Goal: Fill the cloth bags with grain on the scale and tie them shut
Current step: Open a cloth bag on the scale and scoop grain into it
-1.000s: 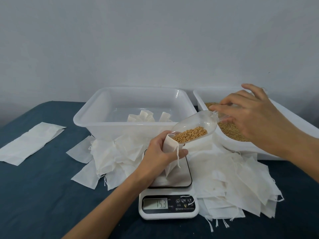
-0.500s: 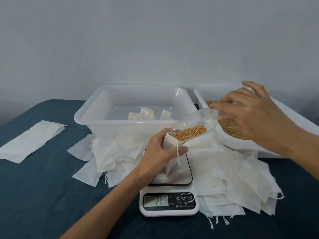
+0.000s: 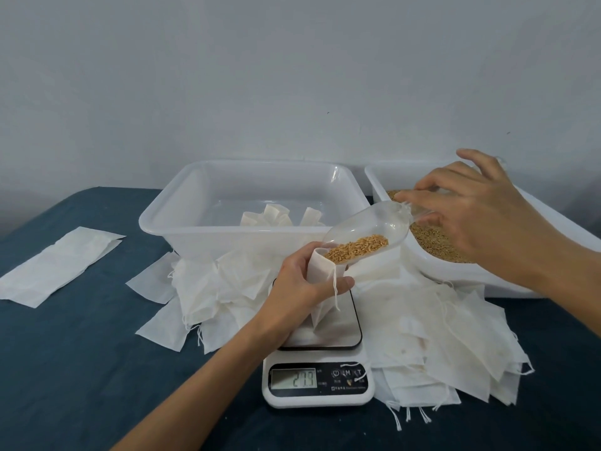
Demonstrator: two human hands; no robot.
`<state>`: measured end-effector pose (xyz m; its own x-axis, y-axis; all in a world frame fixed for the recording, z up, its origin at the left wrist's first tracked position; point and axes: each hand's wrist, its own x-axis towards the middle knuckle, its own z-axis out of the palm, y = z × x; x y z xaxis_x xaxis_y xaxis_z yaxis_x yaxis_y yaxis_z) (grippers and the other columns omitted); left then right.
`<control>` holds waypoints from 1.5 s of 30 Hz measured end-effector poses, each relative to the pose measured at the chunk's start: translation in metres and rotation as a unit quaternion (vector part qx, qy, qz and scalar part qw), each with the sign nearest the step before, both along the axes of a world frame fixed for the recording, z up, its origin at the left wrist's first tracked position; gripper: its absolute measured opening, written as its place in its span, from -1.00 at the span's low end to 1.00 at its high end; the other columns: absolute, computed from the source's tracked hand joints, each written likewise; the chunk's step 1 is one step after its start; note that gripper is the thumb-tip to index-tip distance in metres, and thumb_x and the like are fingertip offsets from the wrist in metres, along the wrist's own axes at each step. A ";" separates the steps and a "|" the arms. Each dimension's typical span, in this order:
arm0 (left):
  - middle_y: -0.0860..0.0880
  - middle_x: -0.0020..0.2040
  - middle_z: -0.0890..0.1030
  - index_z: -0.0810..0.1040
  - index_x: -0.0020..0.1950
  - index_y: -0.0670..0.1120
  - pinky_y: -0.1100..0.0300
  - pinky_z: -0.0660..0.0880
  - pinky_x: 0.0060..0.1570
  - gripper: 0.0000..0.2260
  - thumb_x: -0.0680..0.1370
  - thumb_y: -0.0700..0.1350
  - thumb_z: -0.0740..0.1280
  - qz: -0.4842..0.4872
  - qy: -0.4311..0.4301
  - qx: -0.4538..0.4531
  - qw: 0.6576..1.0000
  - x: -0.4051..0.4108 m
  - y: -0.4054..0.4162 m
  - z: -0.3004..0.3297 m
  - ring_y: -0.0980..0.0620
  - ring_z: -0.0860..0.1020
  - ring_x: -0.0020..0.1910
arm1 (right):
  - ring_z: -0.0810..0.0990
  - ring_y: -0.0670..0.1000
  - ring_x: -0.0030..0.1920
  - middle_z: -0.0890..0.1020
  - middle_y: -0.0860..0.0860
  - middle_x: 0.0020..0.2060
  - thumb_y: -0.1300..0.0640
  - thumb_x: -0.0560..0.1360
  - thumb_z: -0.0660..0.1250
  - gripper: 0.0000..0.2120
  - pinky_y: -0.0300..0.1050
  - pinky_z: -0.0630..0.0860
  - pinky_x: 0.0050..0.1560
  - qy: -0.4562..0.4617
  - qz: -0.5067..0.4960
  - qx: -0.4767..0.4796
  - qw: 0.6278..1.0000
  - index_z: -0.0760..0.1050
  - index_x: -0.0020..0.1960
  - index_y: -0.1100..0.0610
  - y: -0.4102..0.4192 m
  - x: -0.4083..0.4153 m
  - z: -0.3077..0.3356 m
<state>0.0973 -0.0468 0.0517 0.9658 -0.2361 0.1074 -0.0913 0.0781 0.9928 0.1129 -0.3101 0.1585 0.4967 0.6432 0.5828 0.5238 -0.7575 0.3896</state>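
My left hand (image 3: 300,283) grips a small white cloth bag (image 3: 322,297) by its neck, and the bag stands on the steel plate of the scale (image 3: 317,382). The display reads about 27.9. My right hand (image 3: 471,219) pinches the handle of a clear plastic scoop (image 3: 367,231). The scoop tilts down to the left with its lip at the bag's mouth. Golden grain (image 3: 356,249) lies in the lower end of the scoop. A drawstring hangs from the bag over my left thumb.
A clear tub (image 3: 182,219) behind the scale holds a few tied bags (image 3: 279,218). The white tray (image 3: 533,281) at right holds loose grain. Empty cloth bags are piled left (image 3: 201,288) and right (image 3: 439,336) of the scale. A flat white sheet (image 3: 55,265) lies far left.
The scale reading has risen from about 15.3 through 20.7 to about 27.9 while grain slid from the scoop into the bag. Both hands have kept their places.
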 end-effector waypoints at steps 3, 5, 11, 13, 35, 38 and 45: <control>-0.10 0.15 0.71 0.61 0.27 -0.02 0.03 0.61 0.02 -0.53 0.38 -0.12 0.58 0.000 -0.002 0.001 1.000 0.000 0.000 0.001 -0.08 0.65 0.06 | 0.61 0.15 -0.03 0.61 0.04 -0.04 0.31 0.45 0.49 -0.63 0.27 0.25 0.44 0.000 0.002 0.004 1.000 0.64 0.24 0.13 0.000 0.000 -0.001; -0.09 0.15 0.71 0.61 0.27 -0.02 0.06 0.60 0.02 -0.54 0.39 -0.13 0.58 -0.002 -0.002 0.000 1.000 -0.001 0.000 0.002 -0.04 0.65 0.06 | 0.61 0.15 -0.04 0.61 0.04 -0.04 0.32 0.44 0.49 -0.63 0.28 0.26 0.44 0.000 0.002 0.004 1.000 0.64 0.24 0.14 0.000 0.000 -0.001; -0.07 0.17 0.71 0.61 0.26 0.00 0.07 0.61 0.04 -0.59 0.46 -0.23 0.59 -0.004 -0.002 -0.004 1.000 0.000 0.001 0.000 -0.07 0.66 0.10 | 0.61 0.16 -0.04 0.61 0.05 -0.04 0.31 0.45 0.49 -0.63 0.29 0.26 0.43 0.000 0.001 0.002 1.000 0.63 0.24 0.14 0.001 0.000 -0.001; -0.07 0.17 0.72 0.61 0.27 -0.01 0.06 0.62 0.05 -0.58 0.47 -0.24 0.59 -0.004 -0.001 -0.004 1.000 0.000 0.001 0.000 -0.08 0.67 0.11 | 0.61 0.16 -0.05 0.61 0.05 -0.05 0.30 0.45 0.49 -0.64 0.28 0.26 0.43 -0.002 0.003 0.003 1.000 0.64 0.23 0.14 0.001 0.000 0.000; -0.09 0.14 0.72 0.62 0.25 -0.04 0.13 0.55 0.02 -0.61 0.48 -0.29 0.57 -0.005 -0.007 -0.011 1.000 0.001 0.000 0.001 0.01 0.66 0.03 | 0.60 0.15 -0.04 0.61 0.05 -0.05 0.32 0.45 0.48 -0.63 0.29 0.27 0.42 -0.006 0.000 -0.004 1.000 0.63 0.24 0.14 0.003 -0.001 -0.001; -0.09 0.14 0.72 0.63 0.24 -0.03 0.13 0.56 0.03 -0.59 0.44 -0.25 0.60 -0.003 -0.010 -0.014 1.000 0.001 0.000 0.001 0.00 0.67 0.04 | 0.60 0.16 -0.04 0.62 0.06 -0.05 0.33 0.44 0.47 -0.63 0.28 0.26 0.42 0.002 -0.003 0.000 1.000 0.64 0.23 0.15 0.004 -0.002 0.000; -0.04 0.13 0.72 0.62 0.24 -0.06 0.14 0.59 0.04 -0.67 0.51 -0.26 0.54 -0.003 -0.013 -0.010 1.000 0.002 0.002 -0.001 0.00 0.68 0.07 | 0.59 0.13 0.03 0.61 -0.02 -0.01 0.28 0.48 0.42 -0.69 0.12 0.20 0.42 0.102 -0.019 0.040 0.994 0.62 0.22 0.13 0.002 -0.001 -0.009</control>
